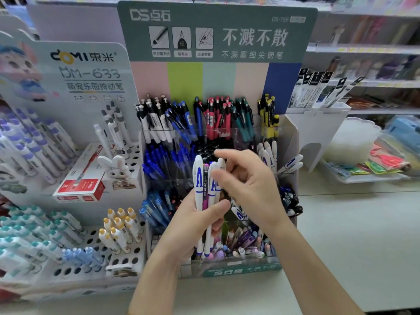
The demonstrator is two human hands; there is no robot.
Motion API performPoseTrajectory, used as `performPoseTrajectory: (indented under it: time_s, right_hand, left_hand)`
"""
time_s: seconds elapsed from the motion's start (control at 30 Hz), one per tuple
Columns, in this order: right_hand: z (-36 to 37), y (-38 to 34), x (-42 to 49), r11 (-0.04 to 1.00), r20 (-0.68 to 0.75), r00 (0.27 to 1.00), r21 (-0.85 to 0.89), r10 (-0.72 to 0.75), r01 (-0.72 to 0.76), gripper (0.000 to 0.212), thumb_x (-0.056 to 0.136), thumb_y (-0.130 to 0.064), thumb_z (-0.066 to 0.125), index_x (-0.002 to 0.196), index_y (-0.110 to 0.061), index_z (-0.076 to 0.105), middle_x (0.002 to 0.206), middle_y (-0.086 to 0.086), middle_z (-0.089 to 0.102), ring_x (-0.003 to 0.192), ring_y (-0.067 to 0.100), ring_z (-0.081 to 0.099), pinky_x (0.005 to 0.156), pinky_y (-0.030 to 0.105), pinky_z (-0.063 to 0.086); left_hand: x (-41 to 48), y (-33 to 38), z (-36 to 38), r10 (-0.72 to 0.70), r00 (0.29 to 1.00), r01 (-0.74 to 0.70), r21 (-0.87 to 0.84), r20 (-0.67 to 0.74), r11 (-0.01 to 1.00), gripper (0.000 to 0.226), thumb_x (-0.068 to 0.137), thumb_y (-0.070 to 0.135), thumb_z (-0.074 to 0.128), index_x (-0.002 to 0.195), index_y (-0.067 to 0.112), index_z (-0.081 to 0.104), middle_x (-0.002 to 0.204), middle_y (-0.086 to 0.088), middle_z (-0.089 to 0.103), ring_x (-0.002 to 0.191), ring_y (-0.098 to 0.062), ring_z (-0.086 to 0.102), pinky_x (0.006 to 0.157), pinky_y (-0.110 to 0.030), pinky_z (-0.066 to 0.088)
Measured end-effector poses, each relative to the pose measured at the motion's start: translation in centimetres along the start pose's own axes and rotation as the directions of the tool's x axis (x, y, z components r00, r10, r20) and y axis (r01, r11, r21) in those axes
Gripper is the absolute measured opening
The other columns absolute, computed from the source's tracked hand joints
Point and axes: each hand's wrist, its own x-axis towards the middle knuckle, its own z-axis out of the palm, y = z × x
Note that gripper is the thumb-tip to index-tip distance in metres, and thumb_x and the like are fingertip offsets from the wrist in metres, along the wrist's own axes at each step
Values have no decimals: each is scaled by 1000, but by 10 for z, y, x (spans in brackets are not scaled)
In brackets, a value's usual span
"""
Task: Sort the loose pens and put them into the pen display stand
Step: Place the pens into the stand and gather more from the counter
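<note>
My left hand [193, 226] grips a bundle of pens [205, 189] upright: white pens with a blue letter A and one pink pen among them. My right hand [245, 185] hovers at the top of the bundle with curled fingers touching the pen tips; whether it pinches one I cannot tell. Both hands are in front of the tiered pen display stand [291, 137], whose clear compartments hold black, blue, red, green and yellow pens. More white A pens [270, 155] stand in its right middle compartment.
A white rack [127, 264] with round holes stands to the left, holding capped pens and a red-and-white box [79, 187]. A white tray [363, 177] with colourful packets lies on the counter at right. Shelves run behind.
</note>
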Motion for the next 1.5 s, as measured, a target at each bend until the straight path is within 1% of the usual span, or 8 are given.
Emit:
performPoseTrajectory:
  time_s: [0.13, 0.5, 0.6, 0.83, 0.97, 1.2, 1.3, 1.5]
  right_hand:
    - [-12, -5, -4, 982, 107, 984, 110, 143, -155, 26, 82, -10, 71, 104, -19, 60, 81, 0, 59, 58, 17, 60, 50, 35, 53]
    - [-41, -3, -12, 914, 207, 934, 227, 291, -335, 24, 83, -1, 68, 100, -9, 54, 70, -6, 57, 51, 1, 50, 45, 12, 38]
    - [-40, 3, -17, 913, 136, 940, 229, 313, -337, 19, 85, -1, 66, 97, -11, 56, 67, -8, 57, 53, 0, 51, 48, 11, 39]
    - [-58, 13, -21, 884, -21, 924, 302, 381, -358, 14, 94, -7, 55, 90, -16, 44, 76, 19, 56, 49, 12, 37, 44, 20, 30]
    - [-60, 16, -29, 969, -200, 949, 80, 246, -234, 21, 91, -11, 61, 87, -23, 44, 70, -3, 52, 53, 4, 46, 53, 16, 37]
    - [-22, 21, -47, 975, -261, 963, -184, 72, -123, 25, 89, -5, 63, 95, -14, 40, 73, -12, 51, 66, -7, 54, 56, 3, 37]
    - [-14, 31, -50, 938, -280, 957, -346, -75, -28, 36, 89, -9, 64, 96, -27, 34, 78, -6, 56, 68, 6, 55, 60, 10, 41]
    - [-8, 48, -50, 782, -232, 949, -622, -215, 26, 36, 85, -9, 69, 97, -19, 36, 71, 3, 56, 57, 18, 51, 47, 28, 44]
  left_hand:
    - [2, 1, 9, -20, 1000, 20, 16, 6, 1000, 33, 76, 37, 73, 96, 13, 62, 67, -5, 55, 53, -15, 47, 48, -27, 42]
    - [10, -5, 27, -77, 997, 78, 106, -22, 991, 38, 85, 43, 60, 114, 18, 58, 71, -2, 62, 58, -15, 55, 50, -26, 45]
    - [11, -4, 31, -91, 996, 94, 112, -26, 989, 31, 86, 43, 59, 106, 19, 61, 71, -2, 65, 59, -18, 58, 51, -27, 48]
    - [10, -3, 19, -71, 967, 126, 222, -243, 967, 11, 98, 20, 53, 100, 9, 53, 83, -19, 70, 63, -18, 69, 55, -33, 58]
    - [9, -9, 9, 9, 925, 127, 330, -381, 935, 2, 98, 18, 51, 98, 16, 50, 79, -12, 69, 68, -25, 70, 63, -44, 57]
    - [6, -5, 16, -26, 939, 101, 203, -343, 974, 8, 98, 15, 51, 100, 8, 50, 72, -8, 66, 55, -13, 64, 50, -26, 54]
    - [6, -4, 18, -41, 947, 92, 148, -318, 985, 11, 97, 15, 52, 102, 4, 51, 69, -6, 67, 55, -12, 63, 49, -24, 52]
    - [8, -3, 17, -14, 958, 62, 160, -286, 985, 23, 97, 16, 53, 104, -6, 53, 69, -4, 66, 54, -11, 58, 50, -25, 50]
